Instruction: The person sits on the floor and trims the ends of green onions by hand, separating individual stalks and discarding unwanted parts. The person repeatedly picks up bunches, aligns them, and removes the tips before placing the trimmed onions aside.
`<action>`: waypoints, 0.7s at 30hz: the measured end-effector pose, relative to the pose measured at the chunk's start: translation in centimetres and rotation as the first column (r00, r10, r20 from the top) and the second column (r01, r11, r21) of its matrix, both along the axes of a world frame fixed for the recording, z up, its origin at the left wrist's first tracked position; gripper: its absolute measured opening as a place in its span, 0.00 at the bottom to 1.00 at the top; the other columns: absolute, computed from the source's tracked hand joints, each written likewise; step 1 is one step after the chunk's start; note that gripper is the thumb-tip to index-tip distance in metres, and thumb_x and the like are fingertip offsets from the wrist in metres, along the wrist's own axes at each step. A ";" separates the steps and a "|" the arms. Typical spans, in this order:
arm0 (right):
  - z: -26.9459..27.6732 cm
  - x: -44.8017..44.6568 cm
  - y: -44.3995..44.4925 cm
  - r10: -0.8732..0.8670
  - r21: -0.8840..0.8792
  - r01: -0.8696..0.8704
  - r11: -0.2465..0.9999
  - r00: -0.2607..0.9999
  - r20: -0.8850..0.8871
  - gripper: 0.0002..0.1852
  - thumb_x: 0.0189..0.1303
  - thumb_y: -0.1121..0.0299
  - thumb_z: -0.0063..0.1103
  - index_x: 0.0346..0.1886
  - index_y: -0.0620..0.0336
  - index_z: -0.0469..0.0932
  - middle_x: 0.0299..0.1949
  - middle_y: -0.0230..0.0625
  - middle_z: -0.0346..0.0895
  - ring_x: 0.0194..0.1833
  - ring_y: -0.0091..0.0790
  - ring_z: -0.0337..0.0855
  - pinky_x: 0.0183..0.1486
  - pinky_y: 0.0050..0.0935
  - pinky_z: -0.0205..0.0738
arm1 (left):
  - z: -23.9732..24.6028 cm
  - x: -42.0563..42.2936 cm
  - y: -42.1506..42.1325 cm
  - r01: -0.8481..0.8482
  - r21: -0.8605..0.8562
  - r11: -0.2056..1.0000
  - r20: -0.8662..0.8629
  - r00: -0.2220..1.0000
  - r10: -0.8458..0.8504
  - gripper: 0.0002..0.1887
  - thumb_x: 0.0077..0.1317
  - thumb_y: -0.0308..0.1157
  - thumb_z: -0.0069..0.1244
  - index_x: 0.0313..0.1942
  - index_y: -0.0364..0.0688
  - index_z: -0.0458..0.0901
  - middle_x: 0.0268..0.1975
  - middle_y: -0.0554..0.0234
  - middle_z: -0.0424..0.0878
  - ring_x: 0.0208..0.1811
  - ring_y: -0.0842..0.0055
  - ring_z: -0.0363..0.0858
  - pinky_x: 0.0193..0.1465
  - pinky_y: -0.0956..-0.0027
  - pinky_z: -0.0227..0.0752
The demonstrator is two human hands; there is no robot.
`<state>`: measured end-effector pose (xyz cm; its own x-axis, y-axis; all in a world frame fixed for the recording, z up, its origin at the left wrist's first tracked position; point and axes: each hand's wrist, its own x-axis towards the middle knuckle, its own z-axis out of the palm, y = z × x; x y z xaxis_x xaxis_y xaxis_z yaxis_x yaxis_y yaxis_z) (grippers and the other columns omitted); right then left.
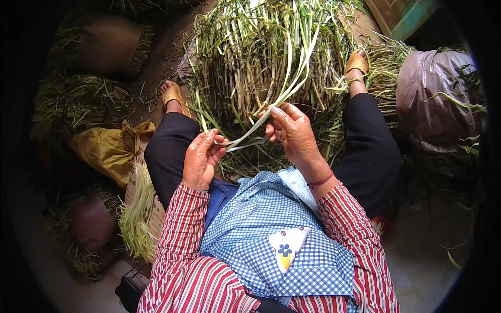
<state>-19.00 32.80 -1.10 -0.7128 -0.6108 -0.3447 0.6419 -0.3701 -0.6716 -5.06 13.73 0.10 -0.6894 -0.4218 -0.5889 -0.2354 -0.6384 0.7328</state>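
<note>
A long pale stalk with green leaf strips (294,88), perhaps a garlic or leek plant, is stretched between my two hands. My right hand (295,133) pinches its pale shaft between thumb and forefinger. Down and to the left, my left hand (201,160) grips the thin lower end at the fingertips. The long leaves run up from my right hand over a big heap of brownish stalks (242,74) lying in front of me. Loose green leaves (258,156) lie between my knees, below the hands. A checked blue apron (250,234) covers my lap.
To the left, a bunch of clean pale shoots (139,215) rests near a yellow woven sack (103,150). A stalk bundle wrapped in greyish plastic sheeting (434,101) stands right. More green bundles (82,105) fill the left side. My sandalled feet (172,94) flank the heap.
</note>
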 end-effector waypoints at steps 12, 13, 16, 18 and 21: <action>-1.2 1.8 -1.2 0.068 0.052 -0.064 0.997 0.994 -0.083 0.10 0.69 0.66 0.58 0.41 0.65 0.77 0.31 0.32 0.81 0.25 0.18 0.78 0.24 0.16 0.74 | 1.4 -2.1 4.7 0.419 -0.583 0.696 0.046 0.872 -0.487 0.18 0.68 0.31 0.55 0.55 0.32 0.77 0.47 0.59 0.85 0.48 0.78 0.83 0.54 0.74 0.75; -1.4 1.9 -1.2 0.076 0.052 -0.071 0.996 0.992 -0.102 0.10 0.69 0.66 0.58 0.41 0.65 0.77 0.31 0.32 0.81 0.24 0.17 0.78 0.23 0.16 0.73 | 0.7 -2.4 5.0 0.387 -0.503 0.773 -0.054 0.878 -0.475 0.18 0.69 0.30 0.55 0.56 0.31 0.76 0.47 0.60 0.85 0.49 0.78 0.83 0.56 0.74 0.75; -1.3 1.8 -1.2 0.092 0.085 -0.086 0.993 0.993 -0.073 0.10 0.68 0.66 0.59 0.41 0.64 0.77 0.29 0.30 0.80 0.23 0.17 0.76 0.23 0.15 0.71 | -0.2 -2.5 4.6 0.385 -0.466 0.797 -0.032 0.892 -0.450 0.12 0.70 0.29 0.53 0.49 0.31 0.78 0.42 0.63 0.84 0.43 0.82 0.83 0.50 0.76 0.76; -1.6 1.6 -1.0 0.127 0.075 -0.124 0.989 0.991 -0.036 0.10 0.67 0.66 0.60 0.42 0.64 0.77 0.29 0.31 0.80 0.24 0.18 0.77 0.25 0.15 0.73 | -0.5 -2.2 4.4 0.380 -0.452 0.807 -0.028 0.898 -0.439 0.10 0.71 0.30 0.52 0.47 0.32 0.79 0.39 0.65 0.84 0.41 0.84 0.82 0.47 0.78 0.77; -1.5 1.3 -1.0 0.178 -0.004 -0.178 0.984 0.984 0.032 0.09 0.67 0.68 0.59 0.43 0.64 0.77 0.30 0.32 0.80 0.25 0.18 0.78 0.26 0.16 0.75 | -0.9 -1.8 4.2 0.337 -0.395 0.855 -0.072 0.916 -0.394 0.11 0.71 0.30 0.51 0.48 0.33 0.79 0.39 0.65 0.84 0.41 0.83 0.82 0.47 0.77 0.77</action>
<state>-17.67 31.77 -2.56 -0.5813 -0.7271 -0.3651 0.7189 -0.2487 -0.6491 -6.86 17.96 -0.83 -0.9015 -0.2879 -0.3231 -0.2716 -0.2051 0.9403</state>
